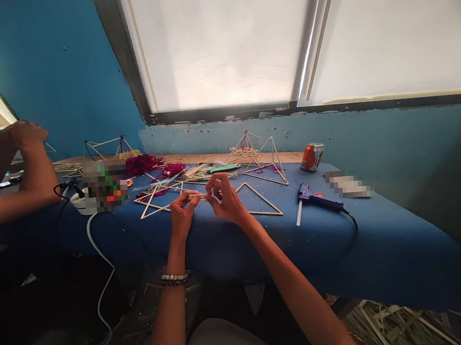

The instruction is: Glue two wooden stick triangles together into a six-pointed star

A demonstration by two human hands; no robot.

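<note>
Small craft workshop, likely home-run: table under blue cloth (pixel 340 249) littered with flat triangular frames of thin pale sticks (pixel 264 198), an upright stick pyramid (pixel 265 165), tangled purple yarn (pixel 144 162), blue hot-glue gun (pixel 316 197). Rough blue-painted wall (pixel 55 74).

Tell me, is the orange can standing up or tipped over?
Standing up. The orange can sits on its base on the blue table, top rim up.

Forearms are bare, and a white-and-dark beaded bracelet (pixel 174 278) rings the wrist below the left hand (pixel 181 214).
</note>
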